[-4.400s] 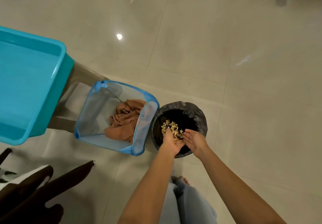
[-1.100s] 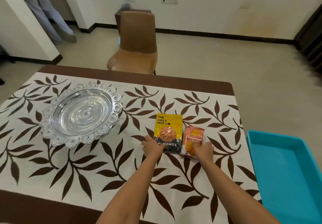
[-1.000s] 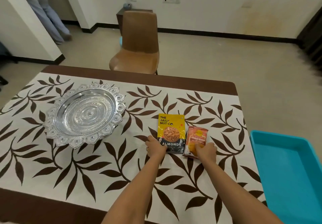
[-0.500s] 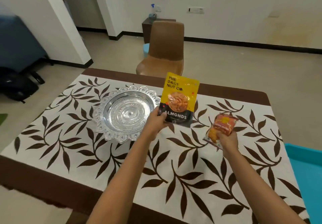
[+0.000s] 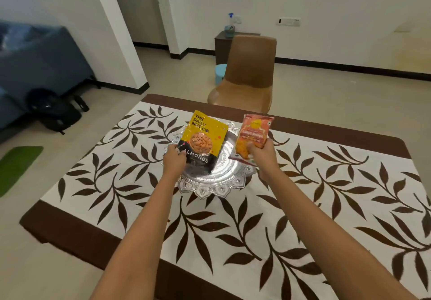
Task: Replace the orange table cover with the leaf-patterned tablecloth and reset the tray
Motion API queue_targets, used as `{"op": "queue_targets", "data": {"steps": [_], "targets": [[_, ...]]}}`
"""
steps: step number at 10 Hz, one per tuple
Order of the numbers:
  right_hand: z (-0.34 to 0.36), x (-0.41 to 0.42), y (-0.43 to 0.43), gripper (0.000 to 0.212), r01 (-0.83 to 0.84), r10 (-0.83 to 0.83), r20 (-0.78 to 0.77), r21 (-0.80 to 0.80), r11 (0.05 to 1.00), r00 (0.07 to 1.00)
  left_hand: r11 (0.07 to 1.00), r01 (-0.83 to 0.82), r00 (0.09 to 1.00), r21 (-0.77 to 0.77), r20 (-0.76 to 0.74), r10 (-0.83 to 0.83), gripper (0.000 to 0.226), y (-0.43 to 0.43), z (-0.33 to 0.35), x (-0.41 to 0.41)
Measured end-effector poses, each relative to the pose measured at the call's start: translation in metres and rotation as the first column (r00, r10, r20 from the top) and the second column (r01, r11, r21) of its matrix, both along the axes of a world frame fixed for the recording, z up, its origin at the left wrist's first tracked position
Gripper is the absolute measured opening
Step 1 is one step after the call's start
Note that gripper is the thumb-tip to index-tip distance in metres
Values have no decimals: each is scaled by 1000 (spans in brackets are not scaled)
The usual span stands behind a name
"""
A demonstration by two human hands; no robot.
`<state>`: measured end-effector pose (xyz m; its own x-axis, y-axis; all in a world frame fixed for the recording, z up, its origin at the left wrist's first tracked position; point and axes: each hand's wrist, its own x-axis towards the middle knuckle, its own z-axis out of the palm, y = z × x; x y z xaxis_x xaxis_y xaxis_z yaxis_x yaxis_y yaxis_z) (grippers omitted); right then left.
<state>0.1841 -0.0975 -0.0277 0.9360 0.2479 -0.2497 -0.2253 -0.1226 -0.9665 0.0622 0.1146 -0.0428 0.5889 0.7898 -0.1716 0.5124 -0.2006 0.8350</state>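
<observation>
This is a home's living and dining room. A brown chair (image 5: 247, 73) stands at the far edge of the leaf-patterned tablecloth (image 5: 233, 227), and a blue sofa (image 5: 35, 62) sits off to the left.

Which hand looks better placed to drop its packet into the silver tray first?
Left, probably: the left hand holds the almonds packet over the middle of the silver tray, while the right hand holds the orange packet at its right rim.

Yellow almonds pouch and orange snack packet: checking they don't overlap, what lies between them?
Head view: a bare strip of the embossed silver tray shows between the yellow almonds pouch and the orange snack packet.
</observation>
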Motion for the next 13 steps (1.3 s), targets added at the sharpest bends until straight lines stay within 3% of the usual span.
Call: {"op": "queue_targets", "data": {"steps": [1,3,4,5,6,7,8,9,10,11,12,13], "targets": [[-2,-1,23,33,-45,45,-6,-51,998,999,985,-60,998,162,3,60,23,-5,0,3],[-10,-5,55,30,-106,104,-15,-124,987,994,788,-22,975,615,-162,154,40,-27,-18,8],[-15,-12,65,51,-117,135,61,-237,965,989,568,358,933,741,-303,-192,52,-34,-23,10],[-30,-25,67,87,-142,358,288,-570,809,888,407,720,691,562,-636,-343,63,-27,-30,13],[-43,-26,65,83,-22,595,458,-780,625,660,435,751,638,496,-714,-289,59,-17,-37,15],[-53,-22,60,70,-40,722,406,-857,513,560,488,741,626,460,-736,-257,58,-14,-39,18],[-64,-16,59,76,-92,746,261,-914,396,612,528,725,625,443,-746,-231,60,-16,-37,24],[-61,-12,62,81,-109,766,222,-929,355,603,556,696,658,455,-715,-238,56,-20,-38,25],[-52,-11,60,84,-164,759,223,-903,397,612,580,658,703,480,-666,-247,55,-22,-38,21],[-39,-14,51,82,-216,734,300,-827,518,609,584,633,741,509,-617,-265,64,-26,-33,17],[-15,-14,16,79,-166,656,394,-765,622,644,573,596,795,563,-514,-322,74,-46,-7,24],[-6,-13,-14,75,-147,623,390,-758,635,678,557,603,795,570,-485,-364,79,-62,5,30]]}}
